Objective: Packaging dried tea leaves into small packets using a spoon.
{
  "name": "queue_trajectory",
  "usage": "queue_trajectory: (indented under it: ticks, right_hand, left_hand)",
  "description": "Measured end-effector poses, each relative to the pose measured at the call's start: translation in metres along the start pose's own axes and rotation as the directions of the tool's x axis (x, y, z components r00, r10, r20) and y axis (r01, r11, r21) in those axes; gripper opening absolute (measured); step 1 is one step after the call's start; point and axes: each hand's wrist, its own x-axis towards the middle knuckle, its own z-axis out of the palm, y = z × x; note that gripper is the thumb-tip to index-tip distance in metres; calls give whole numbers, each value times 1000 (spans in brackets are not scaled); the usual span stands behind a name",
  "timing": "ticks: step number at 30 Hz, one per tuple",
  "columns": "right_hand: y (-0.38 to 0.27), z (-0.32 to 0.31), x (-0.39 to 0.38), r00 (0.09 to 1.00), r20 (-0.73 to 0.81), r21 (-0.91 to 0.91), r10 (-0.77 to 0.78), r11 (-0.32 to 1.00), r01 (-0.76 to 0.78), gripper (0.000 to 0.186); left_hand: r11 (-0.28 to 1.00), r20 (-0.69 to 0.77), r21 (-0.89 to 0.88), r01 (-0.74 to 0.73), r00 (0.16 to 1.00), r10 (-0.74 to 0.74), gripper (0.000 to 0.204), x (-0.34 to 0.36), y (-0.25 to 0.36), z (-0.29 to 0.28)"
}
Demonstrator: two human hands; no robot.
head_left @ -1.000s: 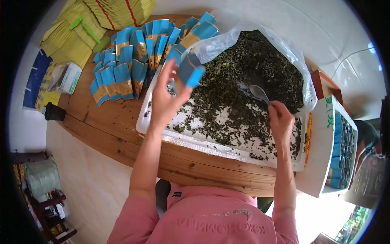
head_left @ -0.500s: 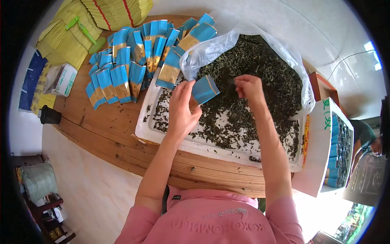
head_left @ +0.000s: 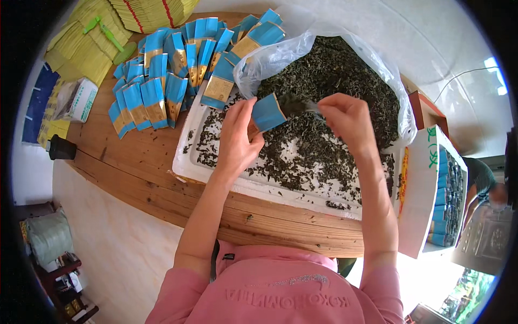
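Note:
My left hand [head_left: 236,136] is closed around a small blue and gold packet [head_left: 268,112], tilted with its mouth toward the right. Opposite it, my right hand [head_left: 348,120] pinches the end of a small, shiny spoon [head_left: 312,107], partly blurred. A clump of dark dried tea leaves [head_left: 292,106] sits at the spoon's far end, close beside the packet's mouth. Beneath both hands lies a white foam tray [head_left: 186,156] scattered with loose leaves. A clear plastic bag [head_left: 259,67], opened wide, rests on it with a large heap of the same leaves.
Many blue and gold packets [head_left: 145,100] stand bunched on the wooden table [head_left: 135,178] at left. Behind them are yellow paper stacks [head_left: 81,48] and a green plastic tool [head_left: 110,39]. A black cup [head_left: 60,147] is at the left edge. At right, a white box [head_left: 418,200] holds more packets.
My right hand has lifted from the leaf heap with a spoonful of leaves, bringing it up to the packet's mouth. My left hand keeps its hold on the packet. The whole view has shifted slightly.

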Motion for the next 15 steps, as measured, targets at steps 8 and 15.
queue_trajectory:
  ticks: [8,15]
  right_hand:
    - [7,41,-14,689,157,-506,-708,541,672,24]
    - [3,22,-16,469,176,-560,-865,304,771,35]
  left_hand:
    - [994,57,-107,-20,998,26,69,-1,3,3]
    - [971,-39,153,-186,980,194,69,0,-8,2]
